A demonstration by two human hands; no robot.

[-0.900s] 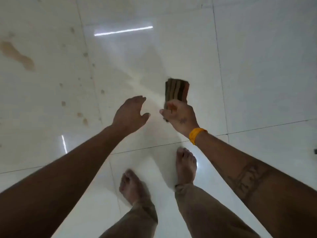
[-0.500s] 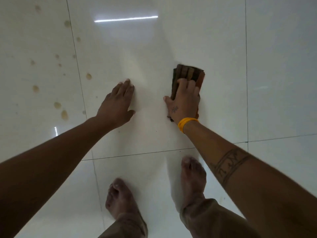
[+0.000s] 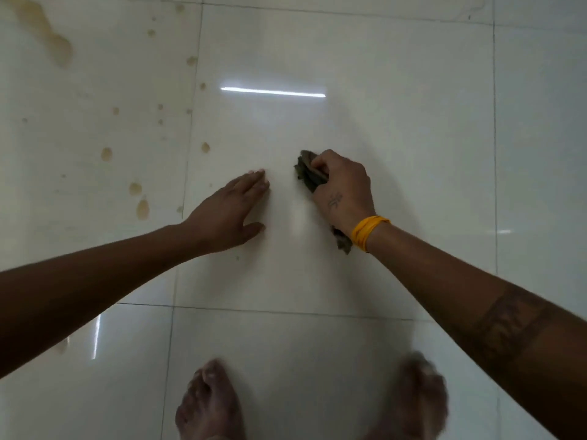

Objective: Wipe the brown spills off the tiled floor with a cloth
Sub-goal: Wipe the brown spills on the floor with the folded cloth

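Your right hand (image 3: 344, 185) bunches the cloth (image 3: 309, 173) in curled fingers for scrubbing; your left hand (image 3: 230, 211) lies flat, fingers straight, bracing you near the spills (image 3: 139, 198).

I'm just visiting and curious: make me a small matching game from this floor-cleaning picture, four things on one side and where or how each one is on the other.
Things:
1. cloth
2. left hand
3. brown spills
4. wristband

Descriptions:
A. yellow, around the right wrist
B. scattered over the tiles to the left of both hands
C. bunched up in the grip of the right hand
D. fingers straight, lying flat on the tiled floor

Pairs: 1-C, 2-D, 3-B, 4-A
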